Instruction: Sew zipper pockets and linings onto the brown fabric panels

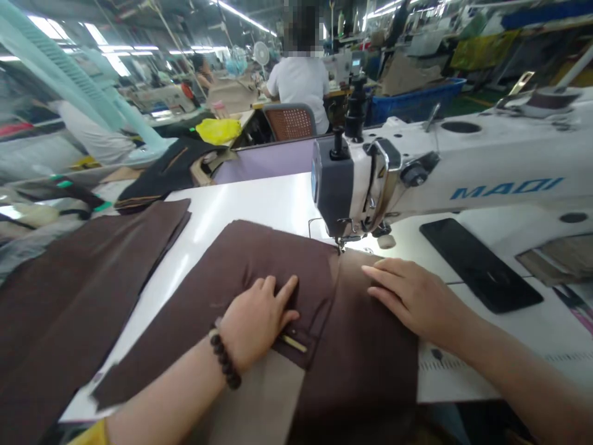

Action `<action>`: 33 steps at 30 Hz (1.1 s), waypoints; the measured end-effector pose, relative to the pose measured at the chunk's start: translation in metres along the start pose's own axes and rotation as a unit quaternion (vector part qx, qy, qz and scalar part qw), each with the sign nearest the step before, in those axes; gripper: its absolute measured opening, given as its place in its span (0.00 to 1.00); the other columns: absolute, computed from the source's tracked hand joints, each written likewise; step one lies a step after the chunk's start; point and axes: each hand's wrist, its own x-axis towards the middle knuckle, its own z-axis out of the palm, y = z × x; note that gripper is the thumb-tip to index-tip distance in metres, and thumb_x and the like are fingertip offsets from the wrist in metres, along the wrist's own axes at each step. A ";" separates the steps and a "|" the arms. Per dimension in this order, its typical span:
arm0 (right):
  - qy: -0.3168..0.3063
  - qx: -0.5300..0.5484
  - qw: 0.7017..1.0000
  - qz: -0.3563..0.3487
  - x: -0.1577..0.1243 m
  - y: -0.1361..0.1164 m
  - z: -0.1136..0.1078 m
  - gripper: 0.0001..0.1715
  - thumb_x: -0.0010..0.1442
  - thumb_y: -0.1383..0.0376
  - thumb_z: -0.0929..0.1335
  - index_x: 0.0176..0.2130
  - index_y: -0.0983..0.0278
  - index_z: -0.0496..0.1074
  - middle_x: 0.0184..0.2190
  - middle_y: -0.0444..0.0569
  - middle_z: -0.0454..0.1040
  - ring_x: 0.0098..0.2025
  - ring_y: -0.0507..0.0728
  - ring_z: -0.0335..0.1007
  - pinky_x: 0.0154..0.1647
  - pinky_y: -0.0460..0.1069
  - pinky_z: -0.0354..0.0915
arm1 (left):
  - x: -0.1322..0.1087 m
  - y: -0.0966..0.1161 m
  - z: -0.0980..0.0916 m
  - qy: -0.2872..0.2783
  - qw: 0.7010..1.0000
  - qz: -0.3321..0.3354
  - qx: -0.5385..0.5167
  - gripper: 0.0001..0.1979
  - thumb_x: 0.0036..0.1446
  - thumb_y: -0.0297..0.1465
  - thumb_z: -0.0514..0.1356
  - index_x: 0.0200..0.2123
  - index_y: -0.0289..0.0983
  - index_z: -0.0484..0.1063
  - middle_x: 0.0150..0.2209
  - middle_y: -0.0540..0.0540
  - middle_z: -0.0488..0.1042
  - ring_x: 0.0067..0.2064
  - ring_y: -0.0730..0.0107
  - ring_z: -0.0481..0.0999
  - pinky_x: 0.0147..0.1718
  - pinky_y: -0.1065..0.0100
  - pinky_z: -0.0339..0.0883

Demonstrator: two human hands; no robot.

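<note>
1. Brown cloth (pixel 278 247) lies on the white counter (pixel 252 191) in the head view, its far edge reaching the needle (pixel 341 246) of the sewing machine (pixel 463 167).
2. One line seems to matter most: the join (pixel 327 312) between the left part of the cloth and the darker right part. Its long axis runs from close by the needle back toward the person, leaning a little to the left.
3. The left hand (pixel 257 318) is to the left of that join, palm down, fingers spread and pressed on the cloth, clenching nothing that can be seen. A short pale strip (pixel 294 343) in the cloth sits just below its thumb.
4. The right hand (pixel 412 300) is to the right of the join, fingers stretched out and resting lightly on the cloth. Its fingertips are nearer the needle than the left ones; whether they pinch any cloth, I cannot tell.
5. From both sets of fingers, then, the join lies inward, between the hands, and the needle is farther from the person.
6. Blue letters on the machine's arm read "MAQI". Ruler-like marks (pixel 445 364) run along the counter near the right forearm, too small to read.
7. No brand can be made out on the black phone (pixel 479 266), which lies slanted beyond the right hand.
</note>
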 end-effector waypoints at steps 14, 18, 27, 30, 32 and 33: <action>-0.096 -0.061 0.993 -0.009 -0.041 -0.009 0.019 0.21 0.61 0.66 0.58 0.54 0.59 0.60 0.57 0.52 0.57 0.58 0.59 0.51 0.54 0.65 0.51 | -0.051 0.062 0.010 0.153 0.966 0.119 -0.171 0.14 0.56 0.32 0.56 0.45 0.35 0.67 0.40 0.43 0.67 0.40 0.63 0.68 0.38 0.62 0.69; -0.104 -0.044 0.992 -0.048 -0.067 -0.024 0.012 0.22 0.62 0.68 0.55 0.55 0.63 0.58 0.56 0.52 0.58 0.58 0.58 0.51 0.54 0.63 0.52 | -0.085 0.039 0.034 0.211 0.944 0.136 -0.213 0.12 0.59 0.30 0.51 0.46 0.35 0.66 0.48 0.41 0.66 0.48 0.64 0.66 0.49 0.62 0.64; -0.021 -0.034 0.997 -0.059 -0.120 -0.063 0.005 0.26 0.60 0.67 0.59 0.57 0.66 0.53 0.58 0.53 0.54 0.60 0.56 0.45 0.57 0.59 0.52 | -0.119 0.042 0.079 0.238 0.957 0.165 0.032 0.24 0.55 0.21 0.50 0.56 0.30 0.53 0.57 0.38 0.56 0.59 0.58 0.53 0.55 0.57 0.53; -0.050 -0.052 0.995 -0.067 -0.115 -0.069 0.014 0.28 0.59 0.64 0.60 0.58 0.61 0.51 0.59 0.50 0.52 0.61 0.59 0.43 0.57 0.64 0.48 | -0.116 0.049 0.088 0.297 0.941 0.144 0.070 0.21 0.58 0.19 0.42 0.54 0.31 0.58 0.55 0.41 0.61 0.57 0.60 0.58 0.56 0.57 0.49; -0.062 -0.056 0.994 -0.077 -0.113 -0.072 0.019 0.27 0.59 0.66 0.60 0.57 0.59 0.53 0.59 0.49 0.53 0.60 0.60 0.45 0.56 0.67 0.46 | -0.117 0.054 0.093 0.318 0.937 0.125 0.072 0.20 0.59 0.20 0.40 0.53 0.32 0.61 0.54 0.40 0.62 0.57 0.59 0.57 0.57 0.55 0.46; -0.058 -0.048 0.994 -0.078 -0.114 -0.075 0.019 0.26 0.59 0.66 0.60 0.57 0.60 0.54 0.58 0.49 0.54 0.60 0.60 0.46 0.56 0.67 0.45 | -0.118 0.057 0.096 0.328 0.936 0.113 0.067 0.20 0.60 0.21 0.40 0.52 0.32 0.61 0.55 0.40 0.61 0.58 0.58 0.56 0.57 0.53 0.44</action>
